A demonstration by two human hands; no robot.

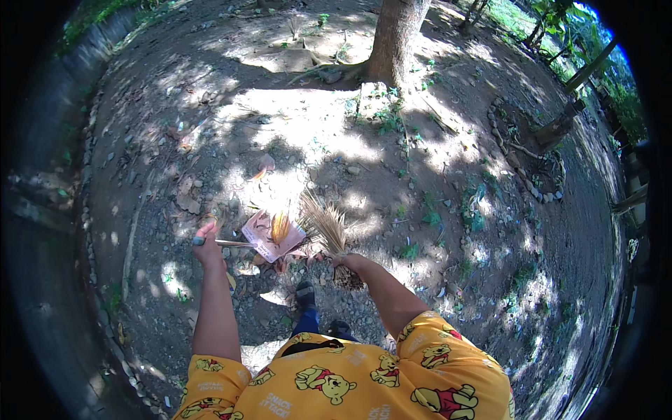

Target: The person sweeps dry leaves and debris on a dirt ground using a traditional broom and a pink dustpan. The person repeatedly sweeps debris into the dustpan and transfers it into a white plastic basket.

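Note:
My right hand (348, 261) is closed around a stick broom (328, 226), a bundle of thin dry ribs whose bristles fan out away from me and whose butt ends stick out below the hand. My left hand (208, 247) grips a thin stick-like handle (235, 243) that reaches right to a pinkish sheet (265, 244) bearing writing. Whether the two are joined is unclear. On the sheet lie a yellow-brown dry leaf (280, 228) and small dark leaf bits. The broom's bristles are just right of the sheet.
A tree trunk (395, 44) rises from the dirt ahead. Dry leaves (187, 197), pebbles and small green weeds (409, 251) dot the ground near my shoe (305, 295). A stone-ringed patch with a stump (556, 128) is at right; a stone-lined edge (89, 210) runs along the left.

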